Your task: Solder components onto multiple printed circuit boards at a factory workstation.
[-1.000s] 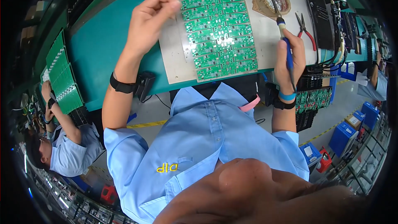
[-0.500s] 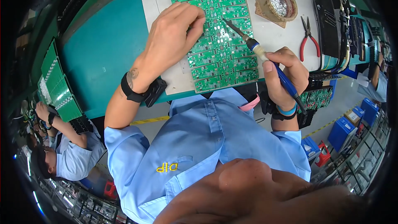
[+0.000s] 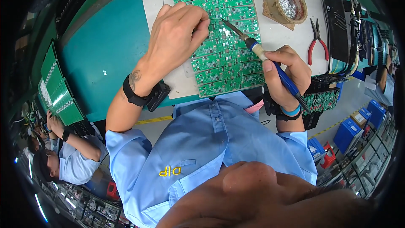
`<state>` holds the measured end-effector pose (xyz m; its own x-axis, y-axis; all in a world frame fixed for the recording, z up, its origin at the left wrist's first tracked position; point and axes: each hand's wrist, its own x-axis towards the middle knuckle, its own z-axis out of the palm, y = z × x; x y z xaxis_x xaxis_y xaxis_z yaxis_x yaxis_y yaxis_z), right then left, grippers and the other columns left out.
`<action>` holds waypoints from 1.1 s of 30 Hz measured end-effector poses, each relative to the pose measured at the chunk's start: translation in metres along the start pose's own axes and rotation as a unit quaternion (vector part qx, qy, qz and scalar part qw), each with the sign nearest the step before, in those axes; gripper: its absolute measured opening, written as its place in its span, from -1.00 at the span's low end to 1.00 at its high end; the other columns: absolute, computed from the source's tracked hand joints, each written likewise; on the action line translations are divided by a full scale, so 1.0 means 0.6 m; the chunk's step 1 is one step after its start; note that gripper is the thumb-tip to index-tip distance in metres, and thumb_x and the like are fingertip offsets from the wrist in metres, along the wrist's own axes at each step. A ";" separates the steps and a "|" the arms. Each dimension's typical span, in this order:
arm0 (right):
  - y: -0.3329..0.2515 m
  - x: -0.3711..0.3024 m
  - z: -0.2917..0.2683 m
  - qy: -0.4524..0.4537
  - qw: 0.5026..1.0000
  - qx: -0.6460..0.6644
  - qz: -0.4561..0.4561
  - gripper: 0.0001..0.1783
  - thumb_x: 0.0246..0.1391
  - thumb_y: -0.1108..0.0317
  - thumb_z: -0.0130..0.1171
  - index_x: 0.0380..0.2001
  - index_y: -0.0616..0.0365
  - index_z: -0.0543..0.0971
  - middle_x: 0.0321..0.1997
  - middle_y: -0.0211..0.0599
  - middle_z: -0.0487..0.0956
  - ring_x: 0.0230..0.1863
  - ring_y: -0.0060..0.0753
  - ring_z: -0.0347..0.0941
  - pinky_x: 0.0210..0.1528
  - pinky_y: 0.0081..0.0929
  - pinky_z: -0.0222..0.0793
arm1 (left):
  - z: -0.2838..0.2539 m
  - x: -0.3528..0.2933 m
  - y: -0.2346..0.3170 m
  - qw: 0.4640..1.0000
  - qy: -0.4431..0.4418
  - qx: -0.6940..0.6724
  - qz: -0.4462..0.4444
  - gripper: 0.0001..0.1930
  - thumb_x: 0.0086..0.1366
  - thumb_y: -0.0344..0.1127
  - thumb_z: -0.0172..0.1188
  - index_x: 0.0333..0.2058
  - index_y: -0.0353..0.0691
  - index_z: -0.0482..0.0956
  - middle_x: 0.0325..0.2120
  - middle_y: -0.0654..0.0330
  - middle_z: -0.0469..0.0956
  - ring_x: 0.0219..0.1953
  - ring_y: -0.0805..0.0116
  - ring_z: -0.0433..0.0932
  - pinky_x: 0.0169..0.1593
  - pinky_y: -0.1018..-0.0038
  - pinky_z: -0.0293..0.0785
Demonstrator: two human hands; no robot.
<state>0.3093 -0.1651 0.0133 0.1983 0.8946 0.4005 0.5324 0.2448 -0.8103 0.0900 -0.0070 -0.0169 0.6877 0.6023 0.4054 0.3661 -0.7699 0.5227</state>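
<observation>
shifted from the round cup [image 3: 273,11] since 1 second ago, the soldering iron [image 3: 258,51] now slants over the panel of green circuit boards [image 3: 223,68], gripped between thumb and fingers of the right hand [image 3: 290,71]. the left hand [image 3: 175,30] also sits further across the panel, thumb and forefinger pinching a thin wire [image 3: 215,18] near the iron's tip; whether that tip touches is unclear. the panel lies on a white mat [image 3: 179,82], with red-handled pliers [image 3: 316,44] at right.
</observation>
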 end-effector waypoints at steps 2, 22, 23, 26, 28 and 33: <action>-0.001 0.000 0.000 -0.002 1.000 0.001 0.001 -0.81 -0.02 0.60 0.37 -0.28 0.32 0.65 -0.48 -0.18 0.62 -0.54 -0.40 0.50 -0.46 -0.54 0.39 | 0.002 0.000 0.000 1.000 0.003 0.001 0.001 -0.83 0.11 -0.50 0.39 -0.39 -0.15 0.55 -0.54 0.32 0.55 -0.42 0.29 0.51 -0.25 0.36 0.29; 0.000 0.005 -0.011 0.012 1.000 -0.002 -0.009 -0.82 0.00 0.59 0.38 -0.28 0.32 0.63 -0.48 -0.18 0.62 -0.53 -0.42 0.50 -0.46 -0.56 0.37 | 0.004 0.000 0.001 0.997 0.059 -0.030 -0.041 -0.87 0.19 -0.50 0.37 -0.33 -0.25 0.57 -0.46 0.20 0.60 -0.46 0.20 0.60 -0.39 0.32 0.50; 0.000 0.007 -0.010 0.013 1.000 -0.002 -0.011 -0.82 0.00 0.59 0.38 -0.28 0.32 0.63 -0.48 -0.19 0.62 -0.53 -0.43 0.49 -0.46 -0.56 0.37 | 0.003 0.000 0.002 0.997 0.060 -0.030 -0.041 -0.87 0.19 -0.50 0.37 -0.33 -0.25 0.57 -0.46 0.20 0.60 -0.46 0.20 0.60 -0.39 0.32 0.50; -0.002 0.011 -0.006 0.012 1.000 0.003 -0.006 -0.82 0.01 0.58 0.39 -0.28 0.31 0.63 -0.48 -0.20 0.62 -0.53 -0.45 0.49 -0.46 -0.57 0.36 | 0.001 -0.001 0.005 0.994 0.049 -0.060 -0.082 -0.87 0.20 -0.52 0.37 -0.31 -0.30 0.58 -0.45 0.14 0.59 -0.51 0.17 0.60 -0.44 0.33 0.55; -0.003 0.012 -0.002 0.007 1.000 0.012 0.008 -0.82 0.02 0.57 0.40 -0.27 0.31 0.63 -0.48 -0.20 0.62 -0.53 -0.46 0.48 -0.46 -0.58 0.36 | 0.001 0.000 0.005 0.994 0.053 -0.061 -0.080 -0.87 0.19 -0.53 0.36 -0.32 -0.30 0.58 -0.45 0.14 0.59 -0.50 0.16 0.60 -0.43 0.33 0.54; 0.002 0.017 0.003 -0.003 1.000 0.006 0.010 -0.81 0.01 0.56 0.41 -0.27 0.30 0.63 -0.48 -0.21 0.62 -0.53 -0.48 0.47 -0.47 -0.58 0.36 | 0.002 -0.001 -0.003 0.996 0.057 -0.050 -0.048 -0.87 0.15 -0.56 0.35 -0.34 -0.30 0.57 -0.45 0.12 0.59 -0.45 0.12 0.60 -0.35 0.29 0.53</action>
<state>0.3107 -0.1552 0.0154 0.2042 0.9017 0.3812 0.5190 0.2305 -0.8231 0.0896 -0.0062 -0.0193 0.5747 0.6963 0.4299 0.3589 -0.6866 0.6323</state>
